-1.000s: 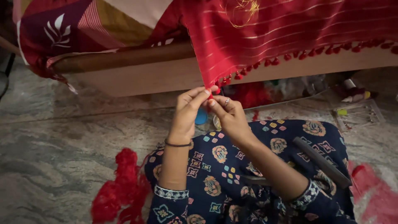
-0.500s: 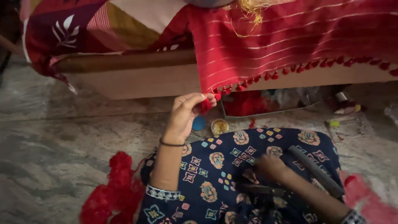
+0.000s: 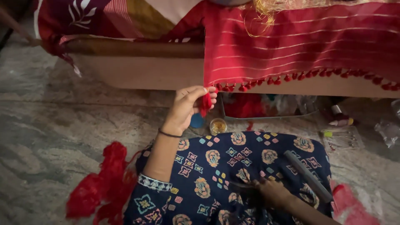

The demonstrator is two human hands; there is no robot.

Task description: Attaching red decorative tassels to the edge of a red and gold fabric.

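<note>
The red tassel [image 3: 206, 102] at the striped red cloth's [image 3: 300, 41] lower-left corner is pinched by the left hand [image 3: 187, 108] alone. The right hand [image 3: 273, 193] has been dropped to the lap at lower centre, fingers curled; its hold cannot be told.

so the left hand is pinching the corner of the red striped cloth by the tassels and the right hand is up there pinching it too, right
Not quite. The left hand does pinch the corner of the red striped cloth by the tassels, but the right hand is not up there: the head view shows it down on the patterned blue lap, apart from the cloth.
</note>
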